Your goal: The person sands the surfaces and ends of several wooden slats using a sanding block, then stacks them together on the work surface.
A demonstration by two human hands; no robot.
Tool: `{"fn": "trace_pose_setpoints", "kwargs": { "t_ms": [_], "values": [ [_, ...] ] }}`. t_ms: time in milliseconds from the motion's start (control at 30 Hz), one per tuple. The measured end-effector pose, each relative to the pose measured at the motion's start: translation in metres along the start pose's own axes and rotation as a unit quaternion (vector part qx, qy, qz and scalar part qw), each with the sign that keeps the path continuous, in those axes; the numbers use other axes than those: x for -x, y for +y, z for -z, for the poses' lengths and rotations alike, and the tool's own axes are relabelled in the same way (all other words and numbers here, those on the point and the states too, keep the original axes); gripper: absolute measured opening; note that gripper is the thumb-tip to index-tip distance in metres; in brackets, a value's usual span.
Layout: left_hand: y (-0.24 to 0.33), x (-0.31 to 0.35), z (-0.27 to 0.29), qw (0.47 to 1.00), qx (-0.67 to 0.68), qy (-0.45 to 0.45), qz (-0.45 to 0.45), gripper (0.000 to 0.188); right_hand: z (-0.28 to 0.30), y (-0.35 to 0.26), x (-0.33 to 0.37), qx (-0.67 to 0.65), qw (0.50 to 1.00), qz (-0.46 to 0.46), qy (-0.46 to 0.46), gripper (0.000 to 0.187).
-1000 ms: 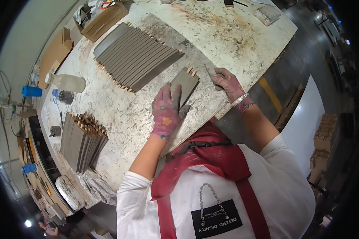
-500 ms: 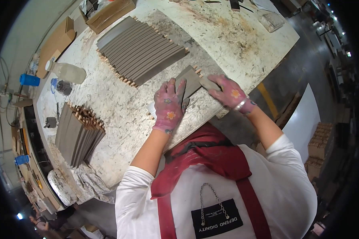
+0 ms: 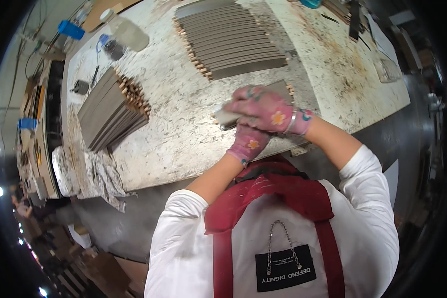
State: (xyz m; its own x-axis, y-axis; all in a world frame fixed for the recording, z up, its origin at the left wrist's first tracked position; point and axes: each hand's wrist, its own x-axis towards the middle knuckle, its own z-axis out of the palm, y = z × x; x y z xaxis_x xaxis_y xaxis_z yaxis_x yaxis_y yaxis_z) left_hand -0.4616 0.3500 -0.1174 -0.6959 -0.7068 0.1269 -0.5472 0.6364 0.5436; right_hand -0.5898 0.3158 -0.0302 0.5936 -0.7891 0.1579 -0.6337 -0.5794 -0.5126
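A flat grey board [image 3: 281, 88] with pale wooden pegs along its ends lies on the worktable near the front edge. My right hand [image 3: 269, 110], in a pink flowered glove, is stretched leftward over the board and crosses above my left hand. Motion blurs its fingers, so whether they hold anything cannot be made out. My left hand [image 3: 251, 143], gloved alike, rests at the board's near edge, its fingers hidden beneath the right. Beyond them lies a row of overlapping grey boards [image 3: 228, 42] with pegged ends. A stack of similar boards [image 3: 111, 111] sits to the left.
The stained white worktable [image 3: 159, 164] has its near edge close to my body. Farther left stand a cloudy jar [image 3: 126, 32], a small dark bottle [image 3: 113, 49] and a blue cup [image 3: 71, 30]. A crumpled, plastic-wrapped bundle [image 3: 92, 174] sits at the left corner.
My right hand has swept from the board's right end leftward across it, over my left hand. My left hand was spread on the board and is now partly covered. The whole view has shifted.
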Motion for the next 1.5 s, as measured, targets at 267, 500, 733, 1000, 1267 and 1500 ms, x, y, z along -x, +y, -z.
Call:
{"fn": "trace_pose_setpoints", "kwargs": {
  "t_ms": [267, 500, 733, 1000, 1267, 1500],
  "values": [
    [0.005, -0.010, 0.008, 0.984, -0.076, 0.132, -0.094, 0.026, -0.004, 0.030, -0.055, 0.178, 0.981, 0.057, -0.047, 0.036],
    [-0.004, 0.008, 0.006, 0.988, 0.116, 0.092, -0.035, 0.030, -0.027, -0.010, -0.043, 0.042, 0.984, -0.163, -0.048, 0.038],
    [-0.006, 0.008, 0.011, 0.983, -0.102, 0.074, -0.137, 0.053, 0.025, 0.048, 0.046, 0.134, 0.945, -0.296, 0.040, 0.036],
    [-0.003, 0.004, 0.030, 0.989, -0.083, 0.050, -0.113, 0.072, 0.004, 0.040, 0.043, -0.187, 0.908, -0.231, 0.297, 0.042],
    [-0.049, 0.077, 0.094, 0.991, -0.095, 0.089, 0.012, 0.060, -0.046, 0.058, 0.047, -0.355, 0.827, -0.204, 0.385, 0.040],
    [-0.040, 0.053, 0.104, 0.979, -0.029, 0.022, 0.202, 0.021, -0.046, 0.054, 0.043, -0.412, 0.797, -0.192, 0.396, 0.041]
  ]
}}
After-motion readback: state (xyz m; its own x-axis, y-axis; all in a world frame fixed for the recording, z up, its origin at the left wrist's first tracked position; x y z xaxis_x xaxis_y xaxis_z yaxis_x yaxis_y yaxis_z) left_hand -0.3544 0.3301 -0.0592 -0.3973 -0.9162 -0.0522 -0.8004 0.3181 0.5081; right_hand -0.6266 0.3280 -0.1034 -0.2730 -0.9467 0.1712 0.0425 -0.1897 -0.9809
